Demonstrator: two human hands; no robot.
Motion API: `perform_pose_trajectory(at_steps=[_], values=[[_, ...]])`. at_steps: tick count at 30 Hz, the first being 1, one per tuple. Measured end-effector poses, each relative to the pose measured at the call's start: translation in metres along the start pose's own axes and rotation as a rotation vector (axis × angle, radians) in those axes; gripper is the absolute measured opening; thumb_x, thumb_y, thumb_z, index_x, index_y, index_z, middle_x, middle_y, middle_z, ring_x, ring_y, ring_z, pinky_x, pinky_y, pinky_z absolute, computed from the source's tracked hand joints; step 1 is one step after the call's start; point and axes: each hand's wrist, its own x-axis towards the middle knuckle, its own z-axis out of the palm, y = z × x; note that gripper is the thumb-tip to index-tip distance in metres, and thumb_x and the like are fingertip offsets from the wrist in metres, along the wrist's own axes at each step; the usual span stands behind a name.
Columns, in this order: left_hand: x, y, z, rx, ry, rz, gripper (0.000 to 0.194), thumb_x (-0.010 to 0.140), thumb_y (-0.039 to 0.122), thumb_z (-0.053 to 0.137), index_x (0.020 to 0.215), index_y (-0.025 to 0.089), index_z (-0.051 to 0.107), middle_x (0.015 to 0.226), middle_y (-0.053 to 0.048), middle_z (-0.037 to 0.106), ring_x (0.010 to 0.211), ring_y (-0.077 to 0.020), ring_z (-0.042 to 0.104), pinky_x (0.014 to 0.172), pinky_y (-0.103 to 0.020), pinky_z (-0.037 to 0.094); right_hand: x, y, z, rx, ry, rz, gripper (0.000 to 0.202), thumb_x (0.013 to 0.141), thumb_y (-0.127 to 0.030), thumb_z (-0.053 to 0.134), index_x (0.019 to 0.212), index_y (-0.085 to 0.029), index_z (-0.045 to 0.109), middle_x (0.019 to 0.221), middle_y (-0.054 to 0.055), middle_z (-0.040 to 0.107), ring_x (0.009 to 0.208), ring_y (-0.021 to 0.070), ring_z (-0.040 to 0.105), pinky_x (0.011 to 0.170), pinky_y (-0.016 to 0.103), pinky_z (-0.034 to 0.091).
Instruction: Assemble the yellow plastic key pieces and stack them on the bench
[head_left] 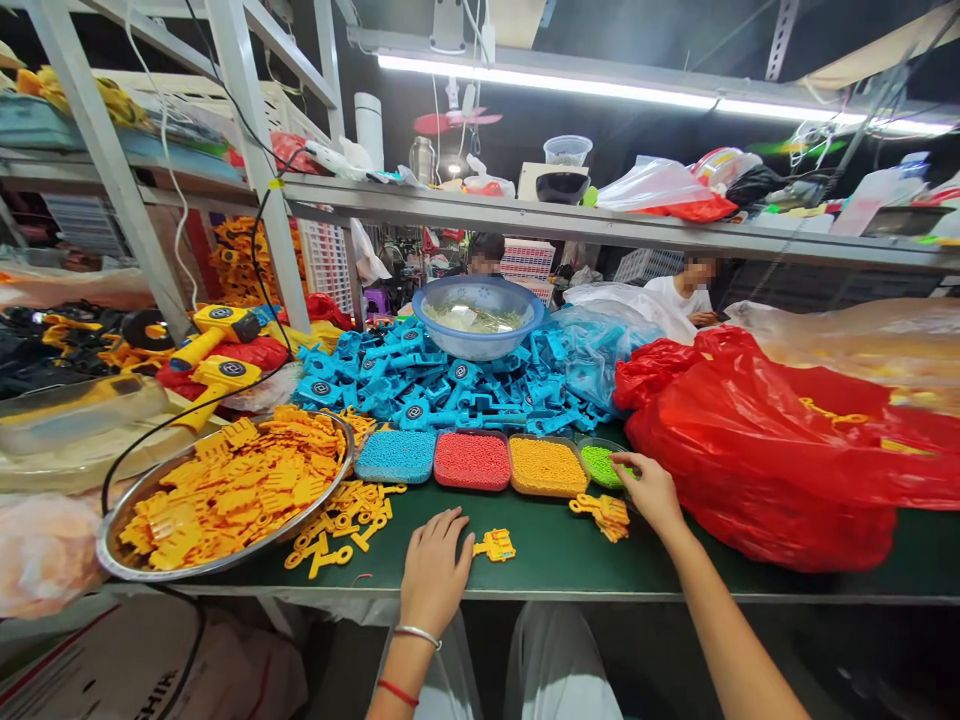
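My left hand (436,562) lies palm down on the green tabletop, fingers stretched out. Its thumb is at the handle end of a small yellow plastic piece (498,545) with coloured bits on its face. My right hand (651,492) reaches over a tub of green beads (601,466), thumb and forefinger close together; anything between them is too small to make out. Below that tub lies a little stack of yellow pieces (609,516). Tubs of blue beads (395,456), red beads (472,460) and orange beads (549,465) stand in a row to its left.
A metal bowl (112,560) heaped with yellow pieces stands left, loose yellow pieces (337,525) beside it. Behind the tubs are piled blue plastic parts (450,385) and a blue basin (480,345). A red bag (757,460) bulges at right. Two people sit beyond the shelf.
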Motion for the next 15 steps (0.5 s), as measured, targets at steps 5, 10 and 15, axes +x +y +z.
perform_pose_trajectory(at_steps=[5, 10, 15], values=[[0.001, -0.001, 0.001, 0.017, -0.006, 0.007, 0.024, 0.087, 0.025, 0.042, 0.104, 0.021, 0.058, 0.115, -0.005, 0.060, 0.108, -0.0203, 0.051, 0.089, -0.039, 0.041, -0.024, 0.014, -0.020, -0.092, 0.084, 0.015, 0.038, 0.076, -0.044, 0.042, 0.085, -0.017, 0.067, 0.086, 0.010, 0.068, 0.080, 0.0241, 0.058, 0.074, 0.037, 0.043], [0.000, 0.000, 0.001, 0.013, 0.008, 0.011, 0.024, 0.088, 0.025, 0.041, 0.105, 0.021, 0.058, 0.115, -0.005, 0.060, 0.108, -0.0200, 0.052, 0.089, -0.038, 0.041, -0.053, 0.037, -0.026, -0.291, 0.094, 0.041, 0.041, 0.081, -0.043, 0.033, 0.092, -0.018, 0.064, 0.088, 0.011, 0.067, 0.080, 0.0248, 0.059, 0.071, 0.037, 0.044], [0.001, 0.001, 0.000, 0.022, -0.001, 0.014, 0.024, 0.088, 0.026, 0.040, 0.106, 0.022, 0.057, 0.115, -0.005, 0.060, 0.109, -0.0196, 0.051, 0.089, -0.038, 0.041, -0.076, 0.059, -0.012, -0.435, -0.112, -0.066, 0.046, 0.081, -0.040, 0.035, 0.118, -0.018, 0.051, 0.118, 0.011, 0.057, 0.109, 0.0257, 0.050, 0.086, 0.042, 0.040]])
